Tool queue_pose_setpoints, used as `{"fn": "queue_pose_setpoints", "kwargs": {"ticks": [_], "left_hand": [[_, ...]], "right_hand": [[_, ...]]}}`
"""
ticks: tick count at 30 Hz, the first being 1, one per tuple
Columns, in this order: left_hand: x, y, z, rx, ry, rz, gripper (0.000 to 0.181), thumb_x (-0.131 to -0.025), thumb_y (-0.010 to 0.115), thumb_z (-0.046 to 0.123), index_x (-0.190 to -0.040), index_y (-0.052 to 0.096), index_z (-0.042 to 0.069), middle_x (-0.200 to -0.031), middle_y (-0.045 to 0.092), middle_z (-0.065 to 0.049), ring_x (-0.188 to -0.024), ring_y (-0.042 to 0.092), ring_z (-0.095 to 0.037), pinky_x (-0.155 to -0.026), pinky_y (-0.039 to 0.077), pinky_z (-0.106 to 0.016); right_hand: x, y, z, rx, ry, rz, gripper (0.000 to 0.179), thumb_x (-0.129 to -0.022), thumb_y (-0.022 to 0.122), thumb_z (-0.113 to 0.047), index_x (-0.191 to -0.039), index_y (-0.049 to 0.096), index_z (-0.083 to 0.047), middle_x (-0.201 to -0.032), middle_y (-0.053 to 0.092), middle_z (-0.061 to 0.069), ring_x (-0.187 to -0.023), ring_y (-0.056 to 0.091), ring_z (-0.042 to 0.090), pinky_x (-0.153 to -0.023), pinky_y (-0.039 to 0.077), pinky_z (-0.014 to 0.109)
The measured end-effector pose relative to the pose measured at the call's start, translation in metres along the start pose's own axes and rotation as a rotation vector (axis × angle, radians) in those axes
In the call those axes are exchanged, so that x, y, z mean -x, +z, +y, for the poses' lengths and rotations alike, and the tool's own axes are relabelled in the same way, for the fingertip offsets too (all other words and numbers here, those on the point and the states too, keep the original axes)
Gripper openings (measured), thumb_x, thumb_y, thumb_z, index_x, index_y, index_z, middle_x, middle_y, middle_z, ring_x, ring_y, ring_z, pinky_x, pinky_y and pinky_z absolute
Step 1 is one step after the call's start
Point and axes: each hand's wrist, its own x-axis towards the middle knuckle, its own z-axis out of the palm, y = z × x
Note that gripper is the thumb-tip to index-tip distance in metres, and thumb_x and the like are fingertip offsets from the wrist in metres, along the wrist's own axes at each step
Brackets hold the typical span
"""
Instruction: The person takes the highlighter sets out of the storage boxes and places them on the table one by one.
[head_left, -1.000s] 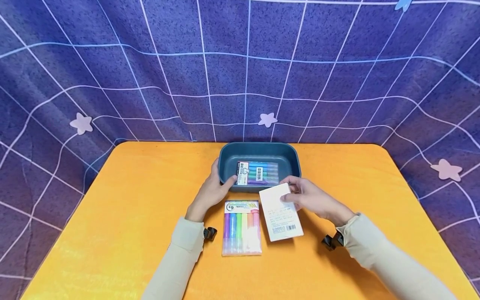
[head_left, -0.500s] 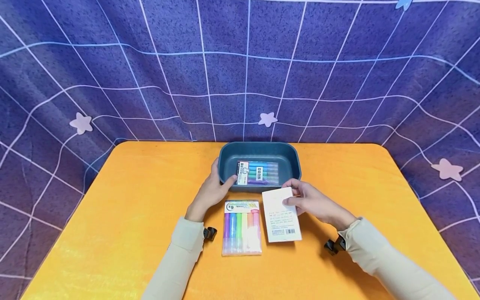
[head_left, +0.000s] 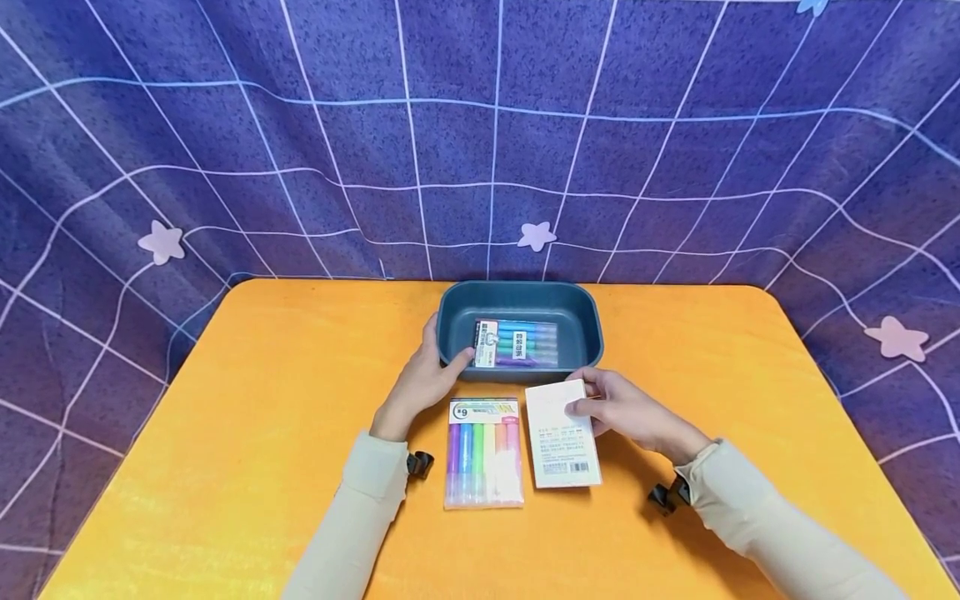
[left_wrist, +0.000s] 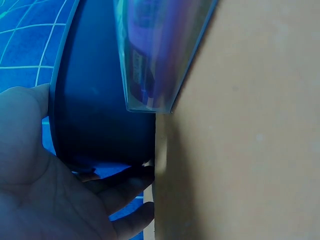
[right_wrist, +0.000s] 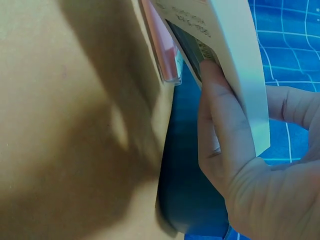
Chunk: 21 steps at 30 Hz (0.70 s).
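In the head view my left hand (head_left: 420, 385) holds the left front corner of a dark teal plastic bin (head_left: 453, 312), thumb over the rim and fingers along the outer side. Inside the bin lies a clear pack of blue, green and purple pens (head_left: 525, 343) with a white label. My right hand (head_left: 626, 407) grips a thin white box (head_left: 558, 446) with small print and a barcode, thumb on its face, just in front of the bin. The right wrist view shows the white box (right_wrist: 245, 80) tilted, with fingers on both faces. A pack of colored highlighters (head_left: 483, 454) lies left of it.
An orange table (head_left: 285, 433) carries everything, its far edge close behind the bin. Beyond hangs a purple-blue curtain (head_left: 337, 150) with a grid and star pattern. A small black clip (head_left: 420, 464) sits at each wrist.
The white box has turned from slanted to nearly straight and shifted slightly toward me in my right hand. My left hand, the bin and both pen packs stay where they were.
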Motion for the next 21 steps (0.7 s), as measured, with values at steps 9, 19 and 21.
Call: {"fn": "queue_pose_setpoints", "kwargs": {"ticks": [9, 19, 21], "left_hand": [[0.0005, -0.0008, 0.0014, -0.007, -0.005, 0.004, 0.089, -0.099, 0.055, 0.051, -0.162, -0.002, 0.025, -0.158, 0.040, -0.019, -0.140, 0.047, -0.040, -0.113, 0.039, -0.063], [-0.0013, 0.0007, -0.0001, -0.008, -0.008, 0.008, 0.090, -0.099, 0.055, 0.052, -0.162, -0.002, 0.025, -0.158, 0.040, -0.020, -0.140, 0.048, -0.040, -0.113, 0.039, -0.063], [-0.0013, 0.0007, -0.0003, -0.010, -0.008, 0.008, 0.089, -0.099, 0.055, 0.052, -0.162, -0.002, 0.025, -0.158, 0.040, -0.019, -0.140, 0.048, -0.040, -0.113, 0.039, -0.063]], "right_hand": [[-0.0014, 0.0005, 0.0043, -0.003, 0.026, -0.010, 0.036, -0.096, 0.057, -0.004, -0.127, 0.046, 0.012, -0.108, 0.071, 0.022, -0.087, 0.073, 0.021, -0.076, 0.063, 0.042], [-0.0014, 0.0014, 0.0090, -0.007, 0.040, -0.006, 0.035, -0.097, 0.057, -0.004, -0.126, 0.046, 0.011, -0.108, 0.071, 0.020, -0.087, 0.073, 0.020, -0.076, 0.063, 0.040], [-0.0016, 0.0019, 0.0098, -0.011, 0.043, -0.007, 0.034, -0.097, 0.057, -0.005, -0.125, 0.046, 0.010, -0.108, 0.071, 0.019, -0.087, 0.073, 0.019, -0.075, 0.063, 0.039]]}}
